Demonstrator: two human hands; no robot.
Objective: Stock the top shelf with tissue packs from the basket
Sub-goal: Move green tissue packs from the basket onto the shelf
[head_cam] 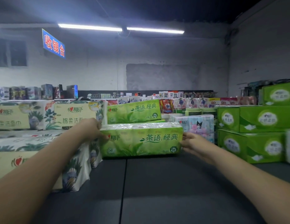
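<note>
A long green tissue pack (141, 140) with Chinese lettering stands on its long side on the dark top shelf (157, 183). My left hand (92, 128) grips its left end, thumb on the front face. At the pack's right end, my right hand (192, 142) holds it with fingers against the side. A second green tissue pack (133, 110) of the same kind lies tilted just behind it. The basket is out of view.
Cream floral tissue packs (44, 143) are stacked at the left, reaching the shelf's near edge. Green tissue boxes (254, 133) pile up at the right. A pastel tissue pack (197, 125) sits behind the right hand. Bare dark shelf lies in front.
</note>
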